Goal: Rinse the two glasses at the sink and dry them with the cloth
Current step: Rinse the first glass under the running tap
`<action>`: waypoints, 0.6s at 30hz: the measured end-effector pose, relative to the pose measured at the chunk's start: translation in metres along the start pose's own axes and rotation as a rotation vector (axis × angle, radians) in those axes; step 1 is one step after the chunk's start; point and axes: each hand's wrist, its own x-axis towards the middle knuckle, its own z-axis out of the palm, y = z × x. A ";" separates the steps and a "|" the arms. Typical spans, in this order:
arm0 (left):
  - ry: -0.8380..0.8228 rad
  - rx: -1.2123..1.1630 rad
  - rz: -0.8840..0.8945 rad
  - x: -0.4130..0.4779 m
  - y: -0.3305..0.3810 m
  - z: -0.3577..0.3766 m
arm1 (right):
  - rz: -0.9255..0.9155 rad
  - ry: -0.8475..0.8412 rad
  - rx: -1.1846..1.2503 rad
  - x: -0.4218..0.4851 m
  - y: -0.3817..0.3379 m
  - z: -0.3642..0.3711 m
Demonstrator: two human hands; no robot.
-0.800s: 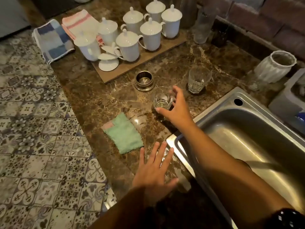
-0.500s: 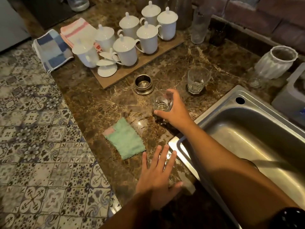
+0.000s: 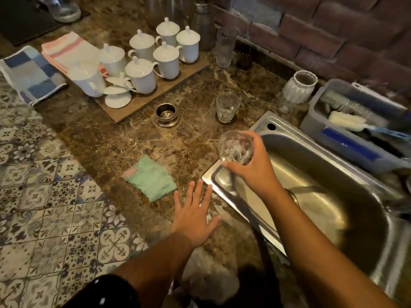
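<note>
The clear smooth-sided drinking glass hangs tilted, off the tabletop, above the near-left corner of the brushed-steel sink; the right hand holds it in a closed grip, fingers and thumb curled round it. Just beyond the grip the faceted clear tumbler stands upright on the brown marble tabletop; left of the grip and nearer the person the green terry cloth lies flat; the left hand rests close beside the cloth, fingers straight and spread, holding nothing. This looks like the opening step, the first glass on its way to be rinsed; next it needs running water, though no tap shows plainly; a wet glass will want a firm hold.
</note>
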 end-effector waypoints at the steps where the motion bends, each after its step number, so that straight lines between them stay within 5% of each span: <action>1: 0.000 -0.010 0.001 0.000 -0.001 0.001 | 0.014 0.039 0.011 -0.013 -0.003 -0.008; 13: -0.179 -0.177 -0.154 0.010 0.056 -0.064 | 0.093 0.321 0.012 -0.151 -0.002 -0.093; 18: -0.040 -0.555 0.193 0.014 0.145 -0.102 | 0.096 0.355 0.021 -0.189 0.008 -0.129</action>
